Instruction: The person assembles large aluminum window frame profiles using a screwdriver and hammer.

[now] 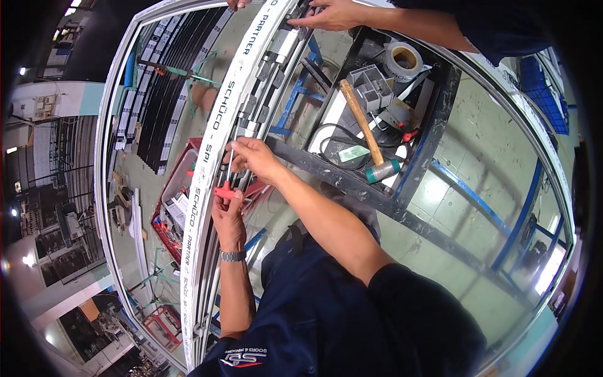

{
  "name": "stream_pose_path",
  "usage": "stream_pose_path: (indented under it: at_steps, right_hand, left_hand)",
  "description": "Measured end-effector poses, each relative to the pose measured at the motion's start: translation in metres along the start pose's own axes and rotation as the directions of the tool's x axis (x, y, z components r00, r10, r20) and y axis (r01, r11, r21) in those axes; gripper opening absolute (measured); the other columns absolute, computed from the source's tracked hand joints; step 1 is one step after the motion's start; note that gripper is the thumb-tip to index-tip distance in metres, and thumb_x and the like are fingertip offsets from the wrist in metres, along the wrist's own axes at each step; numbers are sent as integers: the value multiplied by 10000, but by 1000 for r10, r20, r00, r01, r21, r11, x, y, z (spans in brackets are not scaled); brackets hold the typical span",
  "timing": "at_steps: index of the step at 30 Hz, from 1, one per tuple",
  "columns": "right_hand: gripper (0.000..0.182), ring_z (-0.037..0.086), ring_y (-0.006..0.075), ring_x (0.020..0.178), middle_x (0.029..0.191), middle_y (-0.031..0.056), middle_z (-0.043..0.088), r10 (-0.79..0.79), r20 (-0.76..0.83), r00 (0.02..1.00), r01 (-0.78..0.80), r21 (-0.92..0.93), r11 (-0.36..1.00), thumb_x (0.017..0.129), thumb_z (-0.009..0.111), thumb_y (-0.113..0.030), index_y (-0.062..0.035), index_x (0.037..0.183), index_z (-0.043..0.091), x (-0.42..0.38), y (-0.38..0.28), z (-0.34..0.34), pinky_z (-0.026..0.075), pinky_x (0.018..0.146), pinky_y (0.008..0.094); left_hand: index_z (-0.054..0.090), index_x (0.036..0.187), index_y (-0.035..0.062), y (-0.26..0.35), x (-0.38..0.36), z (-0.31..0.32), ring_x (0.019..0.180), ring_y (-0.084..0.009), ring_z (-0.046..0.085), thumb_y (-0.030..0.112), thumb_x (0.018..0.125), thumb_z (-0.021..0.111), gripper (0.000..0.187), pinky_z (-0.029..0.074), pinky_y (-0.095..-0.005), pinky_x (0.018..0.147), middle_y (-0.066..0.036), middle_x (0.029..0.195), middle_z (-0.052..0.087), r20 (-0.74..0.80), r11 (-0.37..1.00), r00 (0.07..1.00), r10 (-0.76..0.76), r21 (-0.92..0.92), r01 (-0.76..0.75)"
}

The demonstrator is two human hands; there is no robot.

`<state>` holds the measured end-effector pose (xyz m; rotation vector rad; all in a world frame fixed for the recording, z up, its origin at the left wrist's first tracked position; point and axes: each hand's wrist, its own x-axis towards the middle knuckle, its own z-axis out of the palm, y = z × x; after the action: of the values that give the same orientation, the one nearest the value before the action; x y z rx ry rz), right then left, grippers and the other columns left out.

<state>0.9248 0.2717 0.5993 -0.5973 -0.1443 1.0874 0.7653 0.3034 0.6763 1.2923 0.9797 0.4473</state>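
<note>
My left hand (230,210), a watch on its wrist, is closed around the red grip of a T-handle hex key (225,191). The key's thin shaft runs up along the hardware side of a white window or door frame (207,154) printed with SCHÜCO lettering. At the shaft's upper end, the fingers of my right hand (251,158) are pinched together; its tip is hidden there. Dark hinge-like blocks (256,113) line the profile just above my right hand.
Another person's hand (330,15) touches the profile's upper end. A black tray (295,156) holds a wooden-handled mallet (361,122), a tape roll (402,60) and a grey box. A red bin (164,229) and black profiles (173,94) lie beyond the frame. Blue stand bars (471,195) cross at right.
</note>
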Motion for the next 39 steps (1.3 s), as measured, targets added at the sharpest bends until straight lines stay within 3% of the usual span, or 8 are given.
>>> stream_pose_path:
  at_steps: [10, 17, 24, 28, 33, 39]
  right_hand:
    - [288, 669, 116, 704, 956, 93, 715, -9, -1, 1000, 9, 13, 1000, 1075, 514, -290, -29, 1120, 626, 1, 0, 3, 554, 691, 289]
    - [299, 660, 115, 704, 973, 93, 712, -4, 1, 1000, 4, 8, 1000, 1077, 511, -296, -24, 1123, 623, 1, 1, 4, 550, 689, 288]
    - [297, 658, 112, 709, 971, 92, 711, -16, 22, 1000, 16, 32, 999, 1080, 506, -296, -25, 1128, 618, 1, 0, 4, 551, 689, 284]
    - [295, 658, 113, 703, 964, 86, 711, -16, 14, 1000, 16, 31, 999, 1080, 505, -296, -28, 1123, 620, 0, -1, 5, 548, 685, 280]
    - [289, 658, 112, 698, 957, 78, 713, -15, 17, 1000, 15, 14, 1000, 1081, 500, -295, -35, 1112, 623, 1, -1, 4, 543, 680, 273]
    - [295, 657, 109, 698, 951, 76, 712, -6, 4, 1000, 6, 1, 1000, 1083, 493, -300, -38, 1105, 626, 1, -1, 4, 540, 678, 277]
  left_hand:
    - [560, 1189, 6, 14, 1, -2, 802, -99, 590, 127, 910, 761, 364, 485, -252, 737, -38, 979, 645, 36, 998, 999, -6, 60, 3]
    - [494, 1357, -41, 16, 3, -7, 771, -75, 576, 131, 912, 761, 547, 456, -217, 677, -23, 979, 637, 76, 999, 996, -42, 38, 39]
    - [501, 1348, -23, 17, 3, -9, 800, -83, 612, 142, 933, 745, 508, 488, -237, 681, -22, 972, 637, 67, 998, 996, -61, 18, 60]
    - [547, 1312, 8, 14, 6, -14, 806, -119, 640, 295, 1019, 628, 419, 518, -288, 690, -37, 938, 663, 74, 989, 991, -107, -93, 114]
    - [597, 1275, 61, 18, 9, -19, 834, -178, 684, 455, 1068, 479, 460, 540, -333, 713, -66, 962, 707, 95, 958, 970, -224, -160, 237]
    - [639, 1201, 103, 17, 12, -22, 859, -208, 695, 468, 1057, 490, 420, 549, -343, 729, -93, 974, 717, 116, 909, 939, -323, -239, 342]
